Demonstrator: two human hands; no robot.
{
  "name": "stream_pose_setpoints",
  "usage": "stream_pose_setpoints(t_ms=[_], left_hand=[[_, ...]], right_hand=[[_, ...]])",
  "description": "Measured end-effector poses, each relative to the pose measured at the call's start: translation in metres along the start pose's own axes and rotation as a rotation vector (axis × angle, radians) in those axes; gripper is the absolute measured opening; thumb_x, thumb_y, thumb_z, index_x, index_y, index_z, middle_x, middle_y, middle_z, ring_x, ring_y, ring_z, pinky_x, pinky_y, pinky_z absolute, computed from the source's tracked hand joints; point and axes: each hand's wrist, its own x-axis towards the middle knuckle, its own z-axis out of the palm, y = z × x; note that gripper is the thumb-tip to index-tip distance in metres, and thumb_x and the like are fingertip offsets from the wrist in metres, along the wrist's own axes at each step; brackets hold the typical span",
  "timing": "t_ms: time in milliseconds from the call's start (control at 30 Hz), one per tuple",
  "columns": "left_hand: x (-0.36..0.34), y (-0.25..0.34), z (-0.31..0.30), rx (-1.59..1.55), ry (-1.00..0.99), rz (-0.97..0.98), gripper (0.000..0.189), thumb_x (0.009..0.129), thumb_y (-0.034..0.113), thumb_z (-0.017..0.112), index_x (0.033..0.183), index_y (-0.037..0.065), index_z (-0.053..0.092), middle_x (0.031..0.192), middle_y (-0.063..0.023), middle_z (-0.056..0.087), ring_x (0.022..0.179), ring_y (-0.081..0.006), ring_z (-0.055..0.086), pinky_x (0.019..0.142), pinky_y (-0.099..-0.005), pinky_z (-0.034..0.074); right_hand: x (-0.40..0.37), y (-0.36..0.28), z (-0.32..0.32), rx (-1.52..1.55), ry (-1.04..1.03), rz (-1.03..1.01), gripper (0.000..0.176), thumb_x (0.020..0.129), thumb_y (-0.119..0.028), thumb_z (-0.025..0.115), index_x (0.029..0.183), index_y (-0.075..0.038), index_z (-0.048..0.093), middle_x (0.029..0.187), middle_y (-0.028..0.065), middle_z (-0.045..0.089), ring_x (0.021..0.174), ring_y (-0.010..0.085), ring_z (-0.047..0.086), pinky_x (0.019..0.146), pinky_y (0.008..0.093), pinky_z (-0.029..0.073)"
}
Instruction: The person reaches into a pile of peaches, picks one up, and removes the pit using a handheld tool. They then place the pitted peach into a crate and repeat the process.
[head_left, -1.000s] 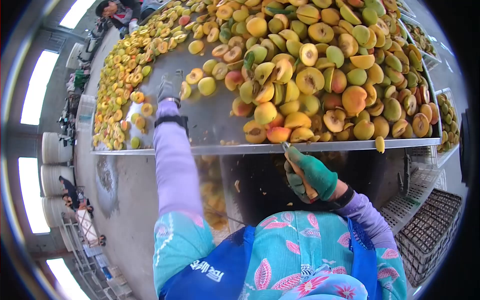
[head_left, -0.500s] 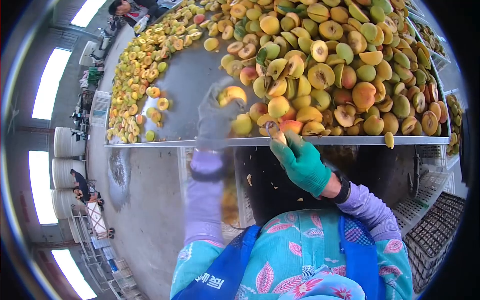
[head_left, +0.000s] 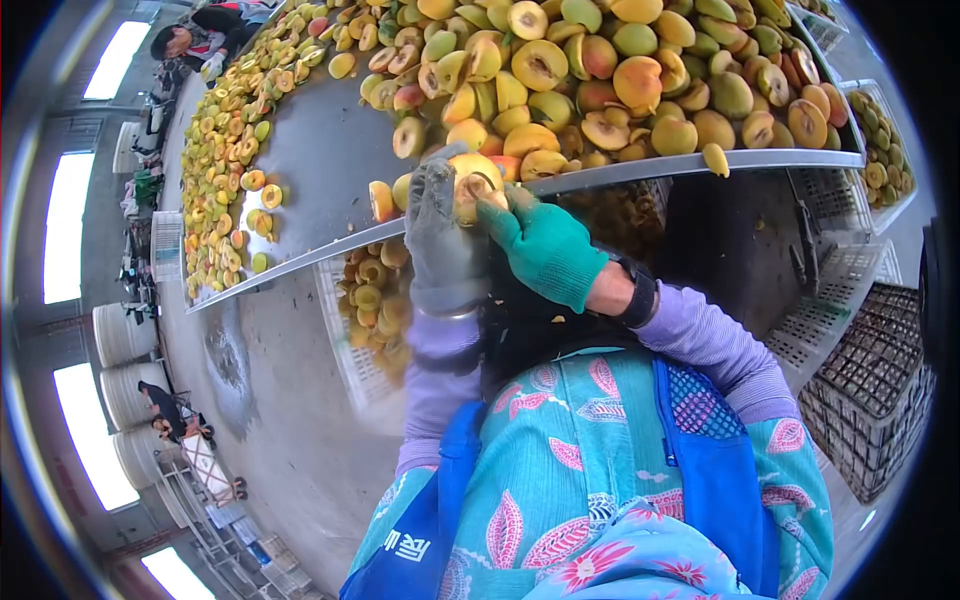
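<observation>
My left hand (head_left: pixel 440 240), in a grey glove, holds a yellow-red peach (head_left: pixel 472 187) just in front of the metal table's edge (head_left: pixel 650 167). My right hand (head_left: pixel 545 245), in a green glove, is closed around a small wooden-handled pitting knife and pressed against the peach. The knife is almost hidden by the fingers. Both hands meet over the peach, close to my chest. A big heap of whole and halved peaches (head_left: pixel 600 70) covers the table behind them.
A white crate (head_left: pixel 365 300) of peach halves stands under the table edge to the left. Black and white empty crates (head_left: pixel 870 390) are stacked on the right. Another person (head_left: pixel 190 40) works at the table's far end. White barrels (head_left: pixel 115 335) and people stand far left.
My left hand reached out over the table, picked up a peach and brought it back to the edge. My right hand rose with the knife to meet it.
</observation>
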Motion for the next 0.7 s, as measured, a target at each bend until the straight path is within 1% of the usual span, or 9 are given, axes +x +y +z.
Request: stream_pose_setpoints(t_ms=[67,100,167,333,367,467,567,600,700], left_hand=[[0.002,0.009,0.002,-0.218,0.063,-0.078,0.026,0.099,0.021,0.051,0.115,0.001,0.056,0.108,-0.0116,0.061,0.095,-0.0228,0.062,0.085,-0.0342,0.053],[0.003,0.015,0.007,-0.519,0.126,-0.235,0.025,0.098,0.020,0.052,0.113,0.000,0.057,0.104,-0.0114,0.063,0.091,-0.0198,0.061,0.081,-0.0307,0.052],[0.001,0.012,0.015,-0.751,0.229,-0.379,0.024,0.098,0.019,0.053,0.110,-0.001,0.058,0.098,-0.0097,0.064,0.085,-0.0152,0.060,0.077,-0.0259,0.051],[-0.005,0.003,0.032,-0.712,0.359,-0.324,0.021,0.099,0.018,0.052,0.109,0.000,0.058,0.093,-0.0048,0.063,0.081,-0.0086,0.058,0.071,-0.0210,0.048],[-0.004,0.002,0.029,-0.702,0.252,-0.348,0.021,0.099,0.017,0.052,0.109,0.000,0.058,0.093,-0.0050,0.063,0.081,-0.0089,0.058,0.071,-0.0213,0.048],[0.007,0.017,0.004,-0.799,-0.065,-0.434,0.019,0.099,0.014,0.052,0.106,-0.001,0.060,0.094,-0.0064,0.065,0.080,-0.0103,0.060,0.072,-0.0218,0.048],[0.008,-0.013,0.022,-0.715,0.038,-0.561,0.021,0.099,0.015,0.052,0.104,-0.002,0.062,0.093,-0.0083,0.067,0.080,-0.0133,0.062,0.071,-0.0225,0.049],[0.014,0.005,0.015,-0.665,-0.040,-0.604,0.023,0.099,0.016,0.051,0.103,-0.002,0.064,0.091,-0.0092,0.068,0.079,-0.0146,0.063,0.071,-0.0224,0.050],[0.017,-0.016,0.017,-0.748,-0.174,-0.393,0.026,0.100,0.019,0.049,0.102,-0.003,0.063,0.090,-0.0110,0.068,0.073,-0.0169,0.064,0.067,-0.0260,0.053]], right_hand=[[0.000,-0.001,-0.001,0.023,0.004,0.025,0.038,0.098,-0.037,0.047,0.102,0.000,0.057,0.091,0.0250,0.062,0.083,0.0421,0.060,0.071,0.0458,0.046],[0.000,0.001,0.000,0.037,0.023,0.009,0.038,0.098,-0.036,0.047,0.103,0.001,0.057,0.091,0.0251,0.062,0.083,0.0420,0.060,0.071,0.0455,0.046],[-0.001,0.006,0.007,0.067,0.058,-0.022,0.039,0.098,-0.036,0.047,0.104,0.001,0.057,0.092,0.0255,0.063,0.083,0.0416,0.060,0.071,0.0448,0.047],[-0.001,0.020,0.022,0.334,0.029,-0.053,0.041,0.099,-0.036,0.046,0.105,0.003,0.057,0.092,0.0233,0.063,0.083,0.0387,0.060,0.075,0.0442,0.046],[-0.002,0.023,0.020,0.374,-0.009,-0.050,0.042,0.099,-0.036,0.046,0.106,0.003,0.057,0.092,0.0228,0.063,0.083,0.0382,0.060,0.076,0.0443,0.046],[-0.001,0.041,0.011,0.106,0.013,-0.162,0.041,0.099,-0.041,0.045,0.099,-0.003,0.060,0.082,0.0147,0.063,0.066,0.0283,0.059,0.060,0.0403,0.048],[-0.008,-0.009,0.008,0.960,-0.235,0.609,0.041,0.098,-0.048,0.046,0.090,-0.009,0.057,0.064,-0.0003,0.051,0.050,0.0127,0.047,0.046,0.0283,0.039],[-0.007,-0.010,0.005,1.254,-0.406,0.643,0.043,0.095,-0.056,0.045,0.088,-0.015,0.052,0.056,-0.0049,0.039,0.040,0.0078,0.034,0.038,0.0250,0.030],[-0.007,0.000,-0.004,1.180,-0.510,0.628,0.043,0.096,-0.056,0.042,0.092,-0.015,0.052,0.055,-0.0068,0.036,0.040,0.0078,0.034,0.039,0.0254,0.029]])
